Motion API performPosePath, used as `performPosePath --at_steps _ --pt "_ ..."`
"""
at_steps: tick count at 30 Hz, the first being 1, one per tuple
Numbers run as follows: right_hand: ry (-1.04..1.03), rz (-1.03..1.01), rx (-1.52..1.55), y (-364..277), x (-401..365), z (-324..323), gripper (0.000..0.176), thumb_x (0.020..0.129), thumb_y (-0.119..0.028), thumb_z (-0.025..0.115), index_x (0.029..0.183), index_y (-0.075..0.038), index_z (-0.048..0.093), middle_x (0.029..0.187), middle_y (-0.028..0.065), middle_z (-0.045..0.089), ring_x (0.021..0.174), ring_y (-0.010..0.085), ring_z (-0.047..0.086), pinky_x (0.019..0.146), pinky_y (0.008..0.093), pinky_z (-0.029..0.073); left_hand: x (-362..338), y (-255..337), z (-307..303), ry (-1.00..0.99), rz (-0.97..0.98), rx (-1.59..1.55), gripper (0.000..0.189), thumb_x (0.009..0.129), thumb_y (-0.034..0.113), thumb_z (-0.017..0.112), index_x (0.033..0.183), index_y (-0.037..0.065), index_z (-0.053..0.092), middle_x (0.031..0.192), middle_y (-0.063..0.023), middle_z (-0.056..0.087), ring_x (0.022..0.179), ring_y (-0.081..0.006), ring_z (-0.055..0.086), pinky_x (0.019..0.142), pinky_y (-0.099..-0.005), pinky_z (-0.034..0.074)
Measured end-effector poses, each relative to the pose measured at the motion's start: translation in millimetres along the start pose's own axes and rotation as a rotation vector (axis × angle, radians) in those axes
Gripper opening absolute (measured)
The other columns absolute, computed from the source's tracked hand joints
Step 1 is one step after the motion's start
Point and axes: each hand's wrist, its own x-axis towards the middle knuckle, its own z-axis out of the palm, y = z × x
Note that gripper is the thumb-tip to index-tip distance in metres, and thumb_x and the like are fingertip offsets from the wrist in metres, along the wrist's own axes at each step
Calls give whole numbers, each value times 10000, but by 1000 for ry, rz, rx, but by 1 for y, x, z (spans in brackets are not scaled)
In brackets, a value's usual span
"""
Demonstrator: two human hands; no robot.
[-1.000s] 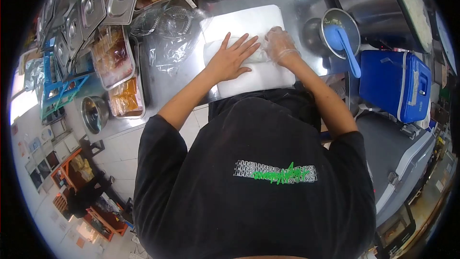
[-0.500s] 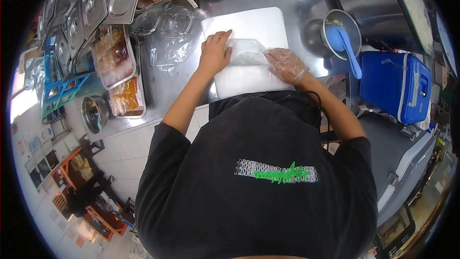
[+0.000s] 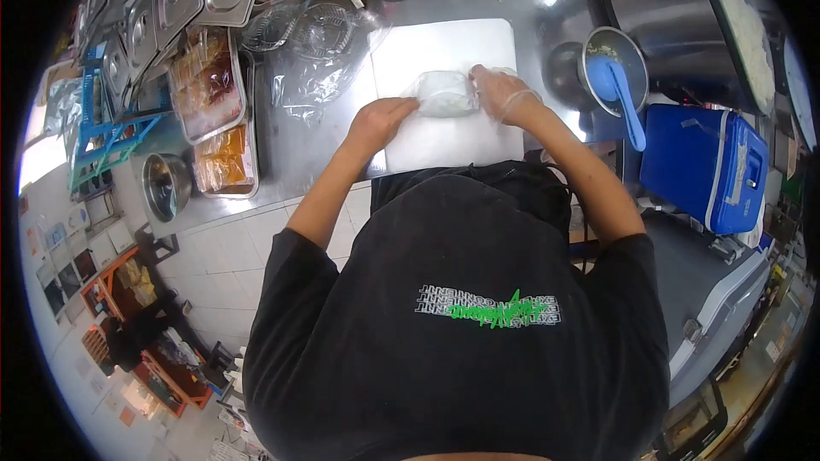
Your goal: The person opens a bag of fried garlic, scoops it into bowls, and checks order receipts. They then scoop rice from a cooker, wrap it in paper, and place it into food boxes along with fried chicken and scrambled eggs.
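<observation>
A whitish packet in see-through plastic wrap (image 3: 446, 94) lies on white sheets (image 3: 465, 141) spread over the steel table. My left hand (image 3: 380, 123), bare, has its fingers together at the packet's left end, fingertips pinching the edge. On the opposite end, my right hand (image 3: 504, 96), in a clear plastic glove, grips the wrap with thumb and fingers. What the packet contains is hidden by the wrap.
Clear plastic lids and film (image 3: 320, 34) lie left of the sheets. Trays of bagged food (image 3: 205, 90) stand farther left. To the right are a steel bowl (image 3: 639, 77) with a blue ladle (image 3: 617, 90), a large pot (image 3: 658, 8) and a blue cool box (image 3: 696, 162).
The wrap is now drawn into a shorter, tighter bundle. My left hand has come down from the upper left of the sheets to the packet's end; my right hand has moved slightly up.
</observation>
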Motion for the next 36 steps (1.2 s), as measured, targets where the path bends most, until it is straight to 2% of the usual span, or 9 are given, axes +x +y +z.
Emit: performPosePath --at_steps 4,7,11,15,21,25,29,31,36 --pt "-53 48 -4 -3 18 3 257 789 -79 506 1032 -4 547 932 240 622 918 387 603 872 440 455 49 10 -22 -308 -531 -146 286 741 7 587 1022 59 581 936 -174 668 831 -347 644 772 -417 507" --pt "81 -121 -70 2 31 21 247 767 -73 521 1001 -10 567 949 218 626 916 386 601 871 439 454 68 -5 -13 -402 -616 -142 319 712 3 591 1022 70 557 922 -186 642 859 -348 625 774 -439 487" --pt "223 -105 -56 -7 9 23 202 778 -57 529 972 -28 577 946 193 635 926 373 608 851 425 470 51 22 3 -25 -422 146 318 700 -17 575 1007 66 555 914 -147 570 948 -339 578 794 -424 462" --pt "261 -85 68 -15 -5 33 185 776 -34 534 944 -48 611 900 205 637 882 388 611 819 415 478 13 39 9 -48 -565 -284 359 690 -89 532 1011 72 524 974 -60 614 933 -268 602 845 -348 462" --pt "178 -550 791 -28 -29 18 283 771 71 491 993 4 653 892 180 651 853 264 623 790 317 474 -2 101 -21 386 -630 -1428 421 715 -125 464 1102 34 507 935 -2 574 887 -109 552 792 -239 446" --pt "181 -650 703 -59 -71 8 320 761 96 419 981 46 646 885 142 666 849 185 623 788 293 472 -30 183 -22 887 -785 -753 523 721 -130 466 1223 17 463 1005 -54 559 903 -119 546 790 -241 453" --pt "311 -818 502 -109 -130 27 323 739 67 417 952 28 656 872 167 670 803 265 638 763 325 482 -73 272 -25 1305 -954 -853 529 756 -104 435 1274 5 433 1075 -92 528 1027 -122 495 814 -243 447" --pt "341 -986 474 -140 -155 50 210 774 5 507 910 9 666 881 160 678 771 281 638 735 333 486 -103 306 -15 1483 -721 -958 502 821 -36 470 1315 16 399 1094 -94 538 998 -128 529 821 -237 446" --pt "21 -1365 739 -229 -264 90 194 706 -53 682 894 -8 662 843 142 677 735 286 648 671 334 500 -189 438 -33 1712 -708 -796 453 772 -67 367 1212 -27 468 1093 -114 559 1012 -140 545 856 -252 439"
